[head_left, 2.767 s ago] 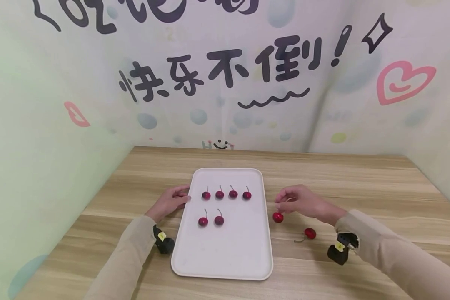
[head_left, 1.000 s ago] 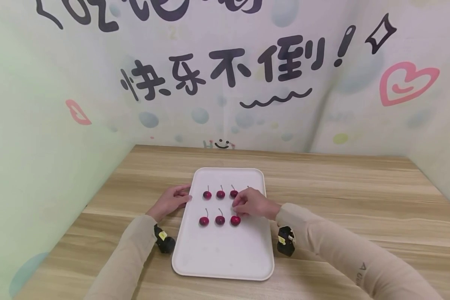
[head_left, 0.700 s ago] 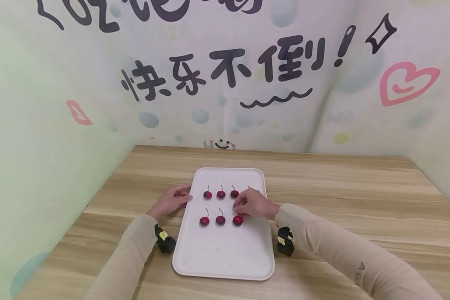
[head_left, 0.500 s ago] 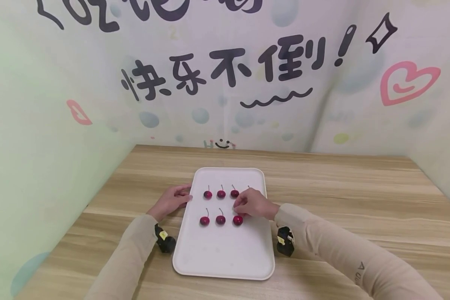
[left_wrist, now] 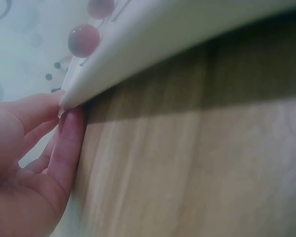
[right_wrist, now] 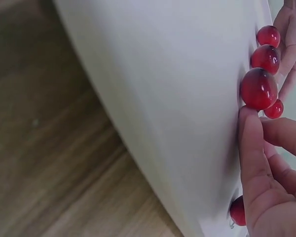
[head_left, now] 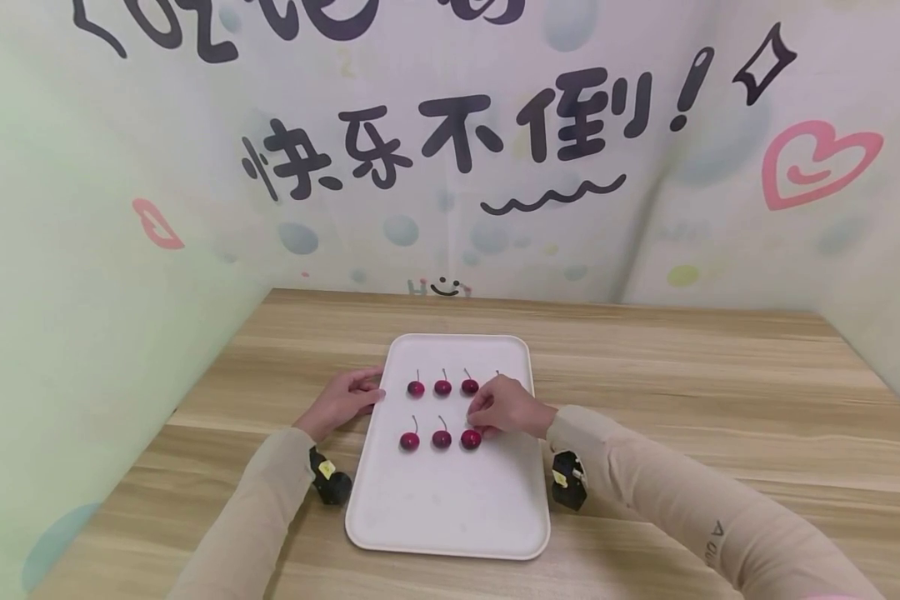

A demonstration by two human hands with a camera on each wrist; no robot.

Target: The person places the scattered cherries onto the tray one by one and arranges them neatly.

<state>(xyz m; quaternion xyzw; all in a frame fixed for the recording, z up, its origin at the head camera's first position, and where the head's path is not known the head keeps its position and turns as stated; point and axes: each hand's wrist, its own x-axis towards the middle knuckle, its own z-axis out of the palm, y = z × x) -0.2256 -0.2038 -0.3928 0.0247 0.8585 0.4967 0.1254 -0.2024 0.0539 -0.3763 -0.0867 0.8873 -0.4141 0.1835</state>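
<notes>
A white tray holds several dark red cherries with stems. My left hand grips the tray's left rim, and the left wrist view shows the thumb and fingertips pinching its edge. Over the tray's right half, my right hand pinches the stem end of a red cherry, the third of the nearer row. In the right wrist view the fingertips lie right against this cherry. Left of it are two cherries, one of them the dark cherry. The farther row's rightmost cherry is mostly hidden behind my right hand.
The wooden table extends on both sides of the tray. A printed cloth backdrop stands behind it. Black wrist cameras hang below both sleeves, the right camera beside the tray's right rim.
My right hand has carried the cherry left from the table onto the tray and shifted it slightly right, then back left. The other loose cherry is now hidden by my right arm. My left hand stays put.
</notes>
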